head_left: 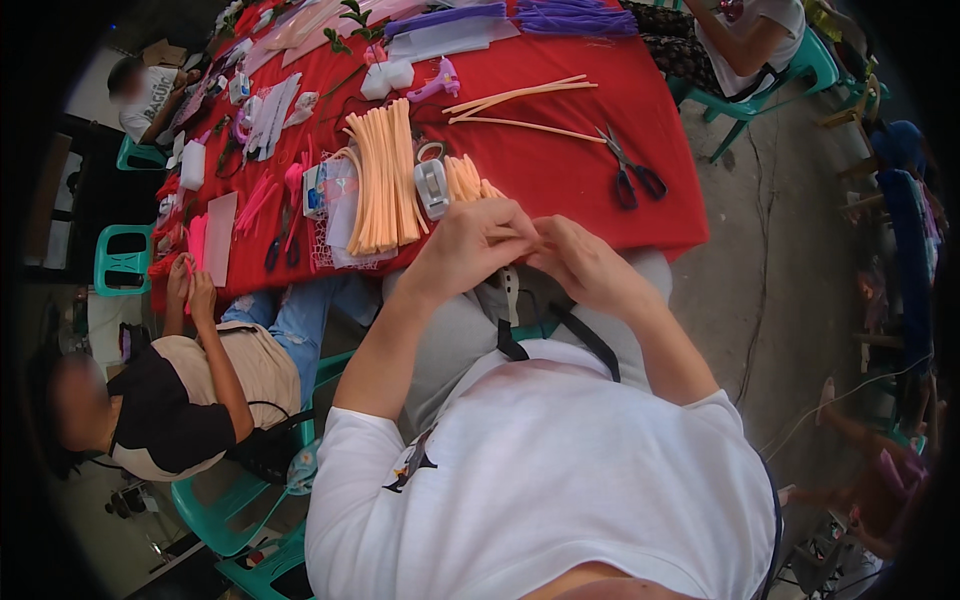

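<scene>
My left hand point(478, 245) and my right hand point(583, 262) meet over my lap at the table's near edge. The fingertips of both are pinched together and touch; whatever is between them is too small or hidden to make out. Just beyond the left hand is a short bunch of peach pipe cleaners point(464, 175), partly covered by that hand. A thick bundle of long peach pipe cleaners point(384, 185) lies to its left. Between the two stands a grey-white tape dispenser point(432, 187). Scissors with dark handles point(632, 172) lie spread on the cloth ahead of my right hand.
A few loose peach pipe cleaners point(530, 93) lie farther up the red tablecloth point(590, 215). Beyond are a purple glue gun point(438, 80) and purple pipe cleaners point(575, 16). A co-worker point(215, 370) sits close at my left, handling pink stems point(197, 240). Others sit around the table.
</scene>
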The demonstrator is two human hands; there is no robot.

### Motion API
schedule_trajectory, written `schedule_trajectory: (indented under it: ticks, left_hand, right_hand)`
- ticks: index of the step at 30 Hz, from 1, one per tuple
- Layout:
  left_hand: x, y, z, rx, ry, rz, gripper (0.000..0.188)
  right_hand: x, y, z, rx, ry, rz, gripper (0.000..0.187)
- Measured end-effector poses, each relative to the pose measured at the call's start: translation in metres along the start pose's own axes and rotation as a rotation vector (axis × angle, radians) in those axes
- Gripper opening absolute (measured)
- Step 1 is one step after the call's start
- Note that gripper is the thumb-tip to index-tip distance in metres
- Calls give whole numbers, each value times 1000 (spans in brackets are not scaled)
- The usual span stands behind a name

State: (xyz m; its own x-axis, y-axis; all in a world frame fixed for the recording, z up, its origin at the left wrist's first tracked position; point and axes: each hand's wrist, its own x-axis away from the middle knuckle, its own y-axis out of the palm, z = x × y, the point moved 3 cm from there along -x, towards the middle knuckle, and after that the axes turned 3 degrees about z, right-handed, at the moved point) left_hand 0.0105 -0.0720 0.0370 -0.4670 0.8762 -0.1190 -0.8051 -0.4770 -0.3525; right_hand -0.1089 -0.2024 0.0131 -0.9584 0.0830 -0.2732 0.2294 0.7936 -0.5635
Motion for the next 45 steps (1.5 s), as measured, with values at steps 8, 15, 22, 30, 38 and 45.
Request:
schedule_trajectory:
  ticks: [8, 15, 22, 30, 38, 45]
  left_hand:
    - [-2, -6, 6, -66, 55, -6, 6]
    - [-5, -7, 8, -83, 14, -14, 5]
    - [-6, -10, 4, -73, 10, -1, 7]
    - [-6, -12, 2, -11, 1, -49, 7]
    - [-9, -10, 2, 56, 41, -62, 6]
    - [-10, -10, 1, 61, 61, -64, 6]
  right_hand:
    - [1, -12, -18, 76, -176, 56, 31]
    - [1, -8, -17, -101, -21, 203, 26]
    - [0, -4, -9, -296, 197, 121, 15]
    - [2, -2, 0, -394, 298, 95, 19]
    - [2, -6, -7, -470, 293, 197, 21]
    - [0, -4, -4, -497, 352, 89, 24]
